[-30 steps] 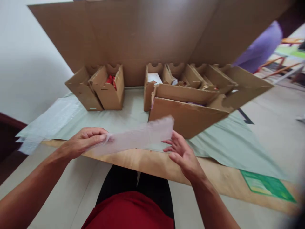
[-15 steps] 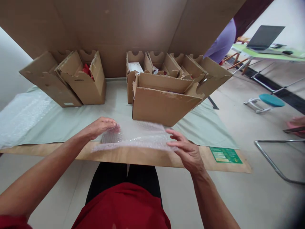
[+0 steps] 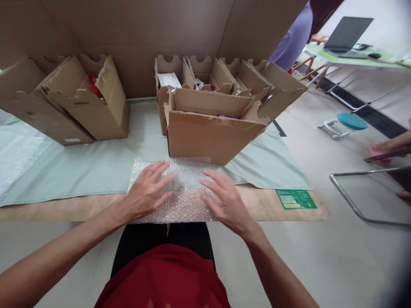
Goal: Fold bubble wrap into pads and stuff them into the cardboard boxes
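Observation:
A sheet of bubble wrap [image 3: 188,203] lies flat at the front edge of the table, its near edge slightly past the wood. My left hand [image 3: 147,188] rests over its left part with the fingers spread. Over the right side is my right hand [image 3: 224,201], fingers apart, pointing inward. Neither hand grips anything; whether every fingertip touches the sheet I cannot tell. Just behind the sheet stands a cardboard box [image 3: 205,134] with an open top.
Several open cardboard boxes [image 3: 111,100] stand along the back, before a tall cardboard panel [image 3: 138,34]. More bubble wrap [image 3: 19,154] lies at the left. A green label [image 3: 296,199] is on the table's right edge. Beyond are a stool [image 3: 352,121], a laptop [image 3: 348,38] and other people.
The bubble wrap, held up between both hands before, now lies flat on the table. Both hands have let go and moved inward over it. The view has shifted slightly.

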Demonstrator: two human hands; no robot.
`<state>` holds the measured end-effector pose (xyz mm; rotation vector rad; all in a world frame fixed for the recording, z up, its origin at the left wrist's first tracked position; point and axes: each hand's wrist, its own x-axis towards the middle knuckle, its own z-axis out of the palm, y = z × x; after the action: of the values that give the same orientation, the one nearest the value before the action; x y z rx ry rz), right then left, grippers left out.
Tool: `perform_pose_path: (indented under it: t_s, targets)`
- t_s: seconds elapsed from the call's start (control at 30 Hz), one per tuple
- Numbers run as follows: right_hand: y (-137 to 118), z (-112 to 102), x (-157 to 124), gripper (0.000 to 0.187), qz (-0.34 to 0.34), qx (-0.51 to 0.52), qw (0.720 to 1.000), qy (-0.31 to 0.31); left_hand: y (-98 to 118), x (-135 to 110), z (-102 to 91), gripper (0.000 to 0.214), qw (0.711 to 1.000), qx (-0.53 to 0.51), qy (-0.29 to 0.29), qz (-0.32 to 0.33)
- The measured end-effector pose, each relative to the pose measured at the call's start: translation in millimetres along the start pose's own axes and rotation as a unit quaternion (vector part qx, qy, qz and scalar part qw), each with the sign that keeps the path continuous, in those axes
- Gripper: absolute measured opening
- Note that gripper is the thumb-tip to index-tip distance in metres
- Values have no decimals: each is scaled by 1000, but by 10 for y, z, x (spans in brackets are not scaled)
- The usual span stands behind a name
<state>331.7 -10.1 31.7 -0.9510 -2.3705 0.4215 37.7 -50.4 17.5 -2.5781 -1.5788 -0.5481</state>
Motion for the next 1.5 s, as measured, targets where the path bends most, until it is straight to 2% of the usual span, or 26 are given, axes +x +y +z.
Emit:
perform_pose_path:
  t_s: [0.07,0.17,0.3,0.47,0.53,0.6,0.7,0.77,0.83,0.93,1.0,1.17,1.33,1.4,1.5]
  targets:
    - [-64,241,189,43,-21,-46,997,-52,47,-55,108,56,996,-6,-75,41]
    - [-60,482,285,55,1,-120,987,-103,-16,-108,203,66,989,-18,-143,31]
    - [-54,557,148,57,34,-160,980,-116,-93,-190,220,66,987,-40,-154,27]
    - [-86,483,-14,47,26,-129,988,-76,-55,-280,181,66,984,-70,-159,32]
    - [11,380,-48,39,39,-80,996,-13,-86,-245,112,68,984,-106,-140,8]
    - [183,237,-57,36,85,-34,992,89,-157,-126,25,70,980,-161,-91,-66]
    - [493,32,41,47,182,12,959,217,-286,214,-42,79,938,-274,-17,-213]
    - [669,-48,188,60,223,44,944,238,-331,493,5,89,898,-361,15,-251]
    - [794,-87,356,65,231,84,944,218,-315,738,112,93,866,-440,43,-234]
    - [906,-139,521,58,228,142,944,189,-193,949,273,89,835,-510,71,-196]
    - [973,-203,534,52,236,153,939,196,-91,1002,334,88,826,-525,74,-192]
    - [1218,-414,456,46,238,133,934,229,49,1198,400,91,825,-540,55,-158]
    - [1464,-462,501,44,222,133,938,231,-19,1435,514,93,834,-537,41,-116]
    - [1521,-409,487,46,217,138,939,230,-74,1392,511,92,852,-510,22,-114]
    - [1504,-270,350,58,233,129,932,244,-148,1132,422,86,907,-400,11,-131]
